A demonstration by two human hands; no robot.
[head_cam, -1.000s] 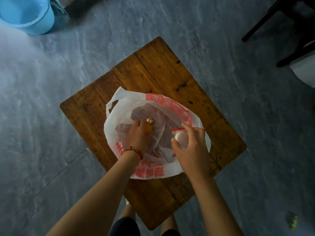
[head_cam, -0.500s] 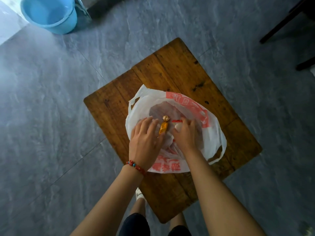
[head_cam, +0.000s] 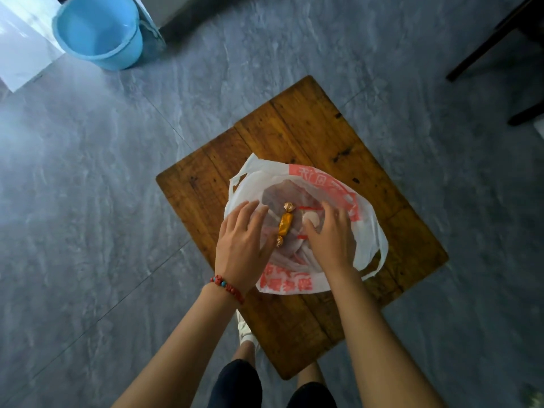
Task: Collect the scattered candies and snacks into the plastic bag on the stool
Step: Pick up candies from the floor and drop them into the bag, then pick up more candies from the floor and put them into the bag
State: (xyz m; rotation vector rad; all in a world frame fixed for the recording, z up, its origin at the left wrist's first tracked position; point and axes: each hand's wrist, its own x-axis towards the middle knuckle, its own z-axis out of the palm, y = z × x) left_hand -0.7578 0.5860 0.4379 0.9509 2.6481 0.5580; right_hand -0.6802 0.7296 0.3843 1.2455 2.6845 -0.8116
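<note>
Plastic bag [head_cam: 306,282] sits on the wooden stool [head_cam: 323,136], mouth spread wide, near rim close to the stool's front edge. Left hand [head_cam: 240,248] flat, fingers straight, pressing the bag's left rim. Right hand [head_cam: 331,237] loose-fingered inside, resting on a white snack [head_cam: 312,217]. Orange candy [head_cam: 285,224] lies between them. Bare wood beyond the far rim.

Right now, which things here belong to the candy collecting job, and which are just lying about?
Part of the job:
plastic bag
wooden stool
gold-wrapped candy
white snack
left hand
right hand

Just lying about:
blue bucket
dark furniture legs
</note>
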